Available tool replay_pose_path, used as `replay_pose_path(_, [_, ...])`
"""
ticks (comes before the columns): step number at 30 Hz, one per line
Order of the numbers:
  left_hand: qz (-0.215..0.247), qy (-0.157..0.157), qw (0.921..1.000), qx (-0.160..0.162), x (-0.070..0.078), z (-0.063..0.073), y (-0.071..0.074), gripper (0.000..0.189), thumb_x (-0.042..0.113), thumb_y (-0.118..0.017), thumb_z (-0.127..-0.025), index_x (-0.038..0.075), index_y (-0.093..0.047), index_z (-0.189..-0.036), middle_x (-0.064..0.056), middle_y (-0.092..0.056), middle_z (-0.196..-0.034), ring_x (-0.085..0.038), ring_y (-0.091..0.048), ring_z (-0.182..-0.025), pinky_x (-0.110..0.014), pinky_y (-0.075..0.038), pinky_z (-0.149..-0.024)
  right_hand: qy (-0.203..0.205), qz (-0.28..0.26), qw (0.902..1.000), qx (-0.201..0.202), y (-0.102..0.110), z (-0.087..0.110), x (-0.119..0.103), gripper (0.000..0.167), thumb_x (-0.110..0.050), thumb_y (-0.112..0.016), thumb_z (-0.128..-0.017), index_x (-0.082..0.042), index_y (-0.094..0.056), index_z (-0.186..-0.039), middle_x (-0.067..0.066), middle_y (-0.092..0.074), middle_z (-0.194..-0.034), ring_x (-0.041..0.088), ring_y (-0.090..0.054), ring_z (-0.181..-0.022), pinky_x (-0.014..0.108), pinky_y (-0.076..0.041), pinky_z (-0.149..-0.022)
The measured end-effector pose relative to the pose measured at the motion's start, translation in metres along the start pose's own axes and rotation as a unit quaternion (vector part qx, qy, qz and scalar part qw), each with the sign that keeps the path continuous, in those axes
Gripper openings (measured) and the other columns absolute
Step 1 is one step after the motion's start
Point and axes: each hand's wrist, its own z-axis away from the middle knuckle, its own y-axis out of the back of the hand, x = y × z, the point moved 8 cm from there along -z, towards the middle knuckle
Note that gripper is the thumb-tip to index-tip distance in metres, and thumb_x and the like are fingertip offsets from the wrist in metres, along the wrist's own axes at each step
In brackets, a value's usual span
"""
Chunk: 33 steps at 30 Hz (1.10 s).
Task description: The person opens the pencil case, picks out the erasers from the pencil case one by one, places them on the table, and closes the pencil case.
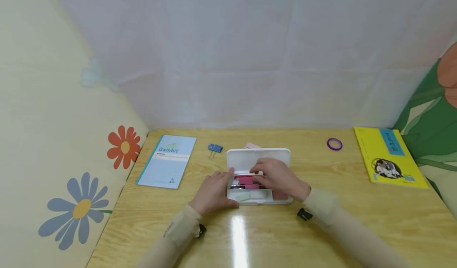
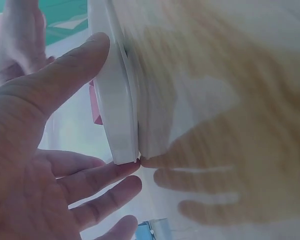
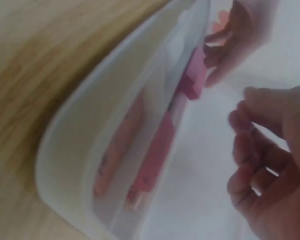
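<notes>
A white pencil case (image 1: 233, 157) lies on the table with its lid raised at the back. My left hand (image 1: 213, 192) holds its left end, thumb along the front wall and index finger by the back corner. My right hand (image 1: 280, 177) hovers over the right half of the case, fingers loosely curled and nothing visible between them. Inside are pink items (image 1: 244, 180) and pens in the rear part. A pale green piece (image 1: 243, 197), a white piece (image 1: 258, 194) and a reddish-pink block (image 1: 279, 195) lie in the front part.
A blue notebook (image 1: 166, 163) and a blue binder clip (image 1: 215, 148) lie to the left. A small pink item (image 1: 252, 145) shows behind the lid. To the right lie a purple tape roll (image 1: 328, 144) and a yellow book (image 1: 387, 157). Cloth (image 1: 232, 81) hangs behind the table.
</notes>
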Motion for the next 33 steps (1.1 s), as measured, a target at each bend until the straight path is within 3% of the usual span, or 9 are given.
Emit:
replay_pose_path(5, [0.005, 0.000, 1.0000, -0.005, 0.001, -0.002, 0.002, 0.115, 0.051, -0.094, -0.062, 0.003, -0.042, -0.153, -0.018, -0.063, -0.140, -0.041, -0.057, -0.126, -0.058, -0.047, -0.104, -0.040, 0.018, 0.9974, -0.057, -0.014, -0.004, 0.001, 0.013, -0.016, -0.077, -0.090, -0.012, -0.080, -0.102, -0.001, -0.074, -0.091, 0.010, -0.065, -0.080, 0.027, -0.055, -0.073])
replay_pose_path(9, [0.000, 0.000, 1.0000, -0.007, 0.002, -0.003, 0.003, 0.116, 0.052, -0.093, -0.062, 0.003, -0.041, -0.154, -0.018, -0.062, -0.141, -0.040, -0.057, -0.127, -0.057, -0.046, -0.105, -0.049, 0.036, 0.9959, -0.067, -0.016, -0.007, 0.002, 0.012, -0.018, -0.078, -0.089, -0.013, -0.080, -0.100, -0.002, -0.073, -0.087, 0.010, -0.063, -0.076, 0.027, -0.054, -0.071])
replay_pose_path(13, [0.000, -0.002, 1.0000, -0.007, 0.002, -0.003, 0.003, 0.115, 0.051, -0.093, -0.063, 0.003, -0.041, -0.153, -0.017, -0.062, -0.141, -0.039, -0.057, -0.126, -0.056, -0.047, -0.104, -0.048, 0.059, 0.9943, -0.074, -0.021, -0.012, 0.002, 0.004, -0.020, -0.080, -0.086, -0.017, -0.078, -0.087, -0.007, -0.070, -0.077, 0.008, -0.057, -0.068, 0.027, -0.050, -0.064])
replay_pose_path(18, [0.002, -0.007, 1.0000, -0.006, 0.002, -0.003, 0.003, 0.114, 0.051, -0.093, -0.063, 0.002, -0.042, -0.153, -0.018, -0.063, -0.140, -0.036, -0.058, -0.122, -0.055, -0.049, -0.101, -0.043, 0.073, 0.9929, -0.084, -0.028, -0.017, 0.001, 0.014, -0.020, -0.080, -0.084, -0.018, -0.071, -0.074, -0.009, -0.063, -0.067, 0.008, -0.049, -0.062, 0.027, -0.044, -0.058])
replay_pose_path(26, [0.004, -0.010, 0.9999, -0.008, 0.001, 0.000, 0.001, 0.114, 0.052, -0.093, -0.064, 0.003, -0.042, -0.153, -0.019, -0.063, -0.139, -0.039, -0.058, -0.124, -0.056, -0.049, -0.101, -0.058, 0.022, 0.9952, -0.075, -0.028, -0.019, 0.004, 0.015, -0.022, -0.083, -0.083, -0.018, -0.072, -0.074, -0.009, -0.066, -0.069, 0.007, -0.053, -0.064, 0.025, -0.046, -0.062])
replay_pose_path(33, [0.004, -0.012, 0.9999, -0.007, 0.001, 0.001, 0.002, 0.115, 0.052, -0.093, -0.064, 0.003, -0.040, -0.153, -0.021, -0.062, -0.140, -0.041, -0.057, -0.125, -0.057, -0.048, -0.102, -0.093, -0.030, 0.9943, -0.043, -0.011, -0.012, 0.021, 0.005, -0.019, -0.082, -0.083, -0.015, -0.079, -0.081, -0.006, -0.075, -0.078, 0.006, -0.061, -0.070, 0.024, -0.052, -0.067])
